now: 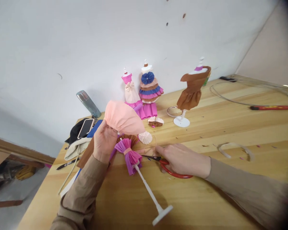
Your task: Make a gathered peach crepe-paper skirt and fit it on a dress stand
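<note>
My left hand (pixel 105 140) is closed on a piece of peach crepe paper (pixel 123 117), holding it up above the table. Just below it lies a small white mannequin stand (pixel 150 193) on its side, dressed in purple and brown crepe paper (pixel 129 152) tied with a peach band. My right hand (pixel 182 158) rests on the wooden table (pixel 206 198), fingers closed over red-handled scissors (pixel 172 171) whose blades point left toward the purple paper.
Three dressed mannequins stand by the wall: pink and peach (pixel 131 92), layered blue, brown and pink (pixel 148 92), and brown (pixel 191 94). A phone (pixel 85 127) on dark cloth, a metal bottle (pixel 88 103), a red tool (pixel 270 108), cable and paper scraps lie around.
</note>
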Tool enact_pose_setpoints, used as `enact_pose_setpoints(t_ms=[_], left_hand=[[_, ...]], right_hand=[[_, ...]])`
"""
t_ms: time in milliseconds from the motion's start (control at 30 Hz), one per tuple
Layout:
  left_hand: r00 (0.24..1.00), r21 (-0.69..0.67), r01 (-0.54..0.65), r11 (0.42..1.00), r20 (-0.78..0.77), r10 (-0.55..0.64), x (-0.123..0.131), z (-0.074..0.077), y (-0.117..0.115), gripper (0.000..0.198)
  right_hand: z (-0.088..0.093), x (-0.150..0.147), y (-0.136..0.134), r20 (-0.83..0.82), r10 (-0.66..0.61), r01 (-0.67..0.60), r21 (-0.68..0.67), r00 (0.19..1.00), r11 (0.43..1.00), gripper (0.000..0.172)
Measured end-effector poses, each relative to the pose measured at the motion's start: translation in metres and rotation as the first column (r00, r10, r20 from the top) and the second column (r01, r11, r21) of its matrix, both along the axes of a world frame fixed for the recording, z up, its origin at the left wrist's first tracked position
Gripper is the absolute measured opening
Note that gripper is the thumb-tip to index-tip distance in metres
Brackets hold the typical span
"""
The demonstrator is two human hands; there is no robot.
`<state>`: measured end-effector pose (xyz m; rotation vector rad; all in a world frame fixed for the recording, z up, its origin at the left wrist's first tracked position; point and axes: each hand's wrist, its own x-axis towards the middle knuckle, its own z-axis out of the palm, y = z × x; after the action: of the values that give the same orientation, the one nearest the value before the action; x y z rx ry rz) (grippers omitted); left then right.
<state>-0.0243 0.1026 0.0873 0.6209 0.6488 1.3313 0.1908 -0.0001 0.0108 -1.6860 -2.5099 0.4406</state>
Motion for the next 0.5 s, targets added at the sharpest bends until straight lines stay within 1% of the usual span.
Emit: enact_pose_setpoints(t_ms=[100,167,200,300,333,367,400,433,467,500], left_hand=[[1.0,-0.008,0.004,1.0,0.004,-0.004,0.003,-0.001,-0.003,0.034],[1.0,-0.017,0.012,1.0,0.003,-0.012,0.005,-0.003,-0.005,0.034],[1.0,-0.024,0.02,1.0,0.003,-0.019,0.006,-0.003,-0.006,0.033],[0.998,-0.05,0.065,0.997,-0.005,-0.065,0.007,-0.006,-0.009,0.034],[0.997,-0.054,0.082,0.995,-0.008,-0.083,0.007,-0.006,-0.01,0.034],[0.995,-0.055,0.096,0.994,-0.011,-0.097,0.008,-0.006,-0.011,0.035],[0.994,-0.058,0.105,0.993,-0.012,-0.106,0.009,-0.006,-0.013,0.036],[0.994,-0.064,0.111,0.992,-0.01,-0.112,0.011,-0.006,-0.016,0.036],[0.993,-0.074,0.116,0.991,-0.005,-0.116,0.012,-0.005,-0.018,0.037],[0.993,-0.085,0.121,0.989,0.001,-0.121,0.014,-0.005,-0.021,0.037]], right_hand=[[-0.002,-0.001,0.0,0.032,-0.006,0.006,0.017,0.999,1.0,0.019],[0.0,-0.001,-0.001,0.069,-0.018,0.016,0.029,0.997,0.999,0.026],[0.002,0.0,-0.001,0.062,-0.002,0.001,0.018,0.998,1.0,0.031],[0.014,0.009,0.0,-0.06,0.099,-0.102,-0.066,0.993,0.993,0.049],[0.019,0.013,0.0,-0.108,0.121,-0.132,-0.092,0.987,0.987,0.051],[0.024,0.016,0.001,-0.149,0.133,-0.147,-0.089,0.98,0.985,0.043],[0.029,0.019,0.003,-0.167,0.102,-0.119,-0.091,0.981,0.989,0.03],[0.032,0.02,0.005,-0.194,0.023,-0.039,-0.079,0.981,0.996,0.019],[0.035,0.02,0.007,-0.252,-0.083,0.071,-0.054,0.964,0.996,0.016],[0.035,0.019,0.01,-0.344,-0.177,0.177,-0.031,0.922,0.984,0.02]])
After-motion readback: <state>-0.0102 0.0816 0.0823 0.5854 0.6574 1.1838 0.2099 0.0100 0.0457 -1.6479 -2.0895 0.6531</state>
